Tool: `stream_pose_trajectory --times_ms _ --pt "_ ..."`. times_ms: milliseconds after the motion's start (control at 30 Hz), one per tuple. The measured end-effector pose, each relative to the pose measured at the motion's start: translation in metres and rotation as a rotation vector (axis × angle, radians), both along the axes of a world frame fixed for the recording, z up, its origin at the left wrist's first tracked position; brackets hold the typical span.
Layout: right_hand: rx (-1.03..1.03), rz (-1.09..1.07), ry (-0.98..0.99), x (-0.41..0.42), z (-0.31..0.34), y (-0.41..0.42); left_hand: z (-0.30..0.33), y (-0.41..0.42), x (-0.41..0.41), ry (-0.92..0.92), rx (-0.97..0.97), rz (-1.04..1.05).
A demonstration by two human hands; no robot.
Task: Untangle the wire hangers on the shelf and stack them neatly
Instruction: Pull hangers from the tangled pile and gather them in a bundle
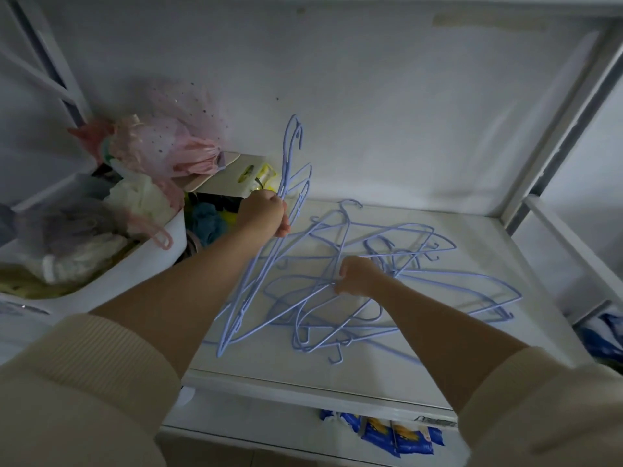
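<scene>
your left hand (266, 214) is closed around a small bunch of freed hangers (269, 251), held upright near the shelf's (337, 382) left edge. your right hand (357, 276) pinches a wire in the tangled pile (404, 264) mid-shelf. you're mid-sorting, i judge; next, ease that one clear without snagging hooks.

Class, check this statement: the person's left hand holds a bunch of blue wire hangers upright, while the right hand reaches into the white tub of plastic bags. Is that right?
Not quite. The head view shows the right hand gripping the tangled hangers on the shelf, not the tub. The left hand does hold a bunch upright.
</scene>
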State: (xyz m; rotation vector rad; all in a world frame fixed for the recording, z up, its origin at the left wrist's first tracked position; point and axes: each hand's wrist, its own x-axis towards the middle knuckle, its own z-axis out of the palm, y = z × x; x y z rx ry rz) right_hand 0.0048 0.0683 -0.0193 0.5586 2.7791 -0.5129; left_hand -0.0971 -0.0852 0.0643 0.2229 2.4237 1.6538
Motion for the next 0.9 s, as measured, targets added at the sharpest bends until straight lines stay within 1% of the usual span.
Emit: stream_pose_trajectory --times_ms 100,200,300,400,500,567,633,767,833,900 --pt "0.067 0.137 0.031 0.006 -0.008 -0.009 -0.004 -0.002 0.004 0.001 -0.027 0.003" --pt "0.162 0.267 0.005 0.004 -0.013 -0.013 -0.009 -0.004 0.005 -0.011 -0.055 0.008" --pt "0.261 0.3 0.05 -0.002 -0.013 -0.013 -0.01 -0.006 0.006 -0.011 -0.074 0.021" --pt "0.332 0.379 0.087 -0.006 -0.014 -0.011 -0.009 -0.009 0.005 0.025 -0.082 0.023" --pt "0.384 0.398 0.142 -0.007 0.0 -0.002 -0.004 -0.011 0.002 0.097 -0.079 0.034" --pt "0.475 0.396 0.15 -0.006 0.014 0.012 0.003 -0.012 0.001 0.172 -0.086 0.06" --pt "0.524 0.362 0.143 -0.002 0.031 0.029 0.01 -0.011 -0.005 0.23 -0.059 0.1" --pt "0.525 0.098 0.153 0.02 0.068 0.059 0.03 -0.003 -0.01 0.304 0.017 0.184" --pt "0.484 -0.043 0.185 0.031 0.08 0.071 0.038 0.003 -0.007 0.319 0.04 0.191" --pt "0.38 -0.204 0.24 0.037 0.091 0.08 0.041 0.011 -0.004 0.32 0.032 0.169"
